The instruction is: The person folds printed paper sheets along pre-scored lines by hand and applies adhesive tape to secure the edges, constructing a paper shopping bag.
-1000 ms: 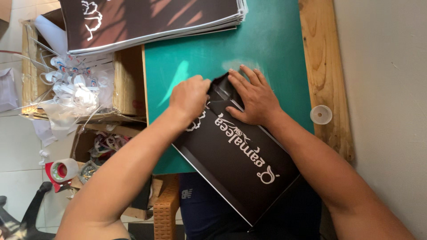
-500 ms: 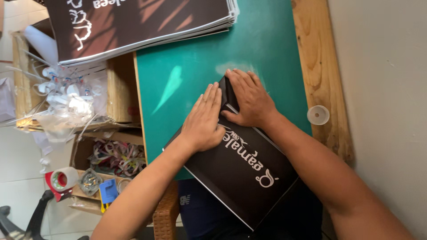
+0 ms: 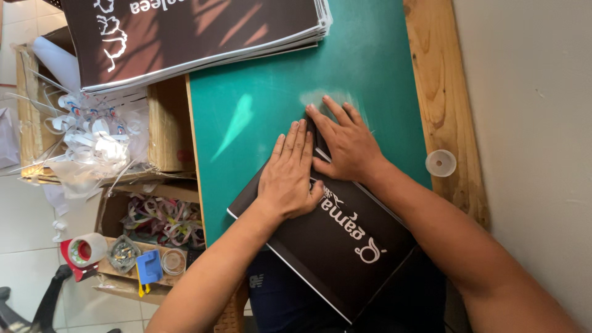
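**Head view: both hands flat on a black printed sheet**

Head view. The left hand (image 3: 288, 179) lies palm down, fingers straight and together, pressed flat on the black printed sheet (image 3: 333, 246); it grips nothing. The right hand (image 3: 345, 143) rests just beside it to the right, fingers spread and flat, over the far corner of the same sheet; no grasp either. The two hands touch along the index fingers.

The black printed sheet lies tilted on the near part of the green cutting mat (image 3: 265, 105), its near end overhanging the table edge toward the person. White lettering shows on it, partly covered by the hands.

At the far left edge of the mat sits a stack of black printed sheets (image 3: 197, 31), overhanging to the left. A wooden strip (image 3: 441, 92) borders the mat on the right; a small clear plastic cup (image 3: 440, 163) stands on it. Left of the table: a cardboard box (image 3: 166, 123) with white plastic scraps, and lower down a red tape dispenser (image 3: 83, 251).
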